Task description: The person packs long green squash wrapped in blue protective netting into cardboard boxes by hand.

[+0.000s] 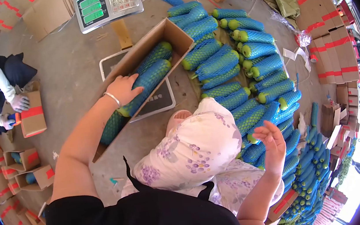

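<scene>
I'm in a produce packing warehouse: net-wrapped green gourds [223, 67] beside my right hand [271, 140], a digital scale [108, 7] beyond my left [123, 90], taped cartons [331, 53] stacked around.

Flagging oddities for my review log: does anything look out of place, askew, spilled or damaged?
Crumpled clear plastic and loose white strips lie on the grey floor beside the blue-netted green gourds, looking like stray litter. The long brown cardboard box overhangs the flat scale platform. No spill shows.
</scene>
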The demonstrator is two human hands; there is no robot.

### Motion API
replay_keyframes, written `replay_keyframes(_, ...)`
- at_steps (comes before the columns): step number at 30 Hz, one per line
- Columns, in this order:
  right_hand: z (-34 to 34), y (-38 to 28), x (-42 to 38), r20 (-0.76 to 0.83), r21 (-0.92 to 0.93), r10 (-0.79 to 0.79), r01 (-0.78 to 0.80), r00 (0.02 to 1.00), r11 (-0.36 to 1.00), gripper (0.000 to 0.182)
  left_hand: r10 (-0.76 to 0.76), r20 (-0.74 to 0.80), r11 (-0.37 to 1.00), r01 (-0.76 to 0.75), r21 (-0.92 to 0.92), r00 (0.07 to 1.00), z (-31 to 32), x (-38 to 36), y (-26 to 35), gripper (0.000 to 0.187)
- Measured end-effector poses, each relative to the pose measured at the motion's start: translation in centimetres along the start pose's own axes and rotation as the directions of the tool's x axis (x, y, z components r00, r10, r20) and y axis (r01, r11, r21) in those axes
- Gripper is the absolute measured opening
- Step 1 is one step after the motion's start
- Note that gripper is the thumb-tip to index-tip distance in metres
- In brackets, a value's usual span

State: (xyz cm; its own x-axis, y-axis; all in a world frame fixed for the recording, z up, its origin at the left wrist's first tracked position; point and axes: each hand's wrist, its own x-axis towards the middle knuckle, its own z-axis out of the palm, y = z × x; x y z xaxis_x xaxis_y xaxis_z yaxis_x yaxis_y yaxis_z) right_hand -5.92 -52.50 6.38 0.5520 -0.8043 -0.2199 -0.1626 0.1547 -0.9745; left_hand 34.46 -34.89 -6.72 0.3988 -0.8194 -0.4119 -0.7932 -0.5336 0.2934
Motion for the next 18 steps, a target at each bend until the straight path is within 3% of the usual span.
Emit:
replay_keyframes(3, 0.3, 0.6, 0.5, -0.001, 0.001, 0.041, -0.041, 0.999, 0.999, 0.046, 0.023, -0.265, 0.983, -0.071, -0.171, 0.964, -1.7, -1.2, 0.2, 0.04)
replay_keyframes(7, 1.2, 0.9, 1.3, 0.015, -0.017, 0.06, -0.059, 0.998, 0.998, 0.04, 0.042, -0.392, 0.957, -0.15, -0.249, 0.919, -2.6, -1.9, 0.0, 0.039)
replay_keyframes(10, 1.8, 0.8, 1.8, 0.048, -0.042, 0.085, -0.083, 0.995, 0.996, 0.038, 0.041, -0.391, 0.961, -0.143, -0.235, 0.919, -1.9, -1.1, 0.1, 0.042)
replay_keyframes(12, 1.9, 0.8, 2.0, 0.061, -0.056, 0.093, -0.089, 0.994, 0.994, 0.036, 0.045, -0.367, 0.968, -0.131, -0.215, 0.929, -1.6, 0.1, 0.6, 0.048)
replay_keyframes(15, 1.8, 1.3, 2.0, 0.078, -0.036, 0.088, -0.086, 0.993, 0.996, 0.036, -0.134, -0.152, 0.98, 0.109, -0.164, 0.979, -1.1, 2.6, 2.2, 0.065)
replay_keyframes(16, 1.8, 1.4, 1.9, 0.081, -0.045, 0.083, -0.079, 0.993, 0.996, 0.036, -0.133, -0.155, 0.98, 0.107, -0.165, 0.979, -1.2, 3.3, 2.7, 0.065)
replay_keyframes(18, 1.7, 1.5, 1.6, 0.073, -0.058, 0.071, -0.067, 0.995, 0.996, 0.036, -0.246, 0.132, 0.968, 0.249, -0.005, 0.96, -0.8, 5.0, 3.4, 0.072)
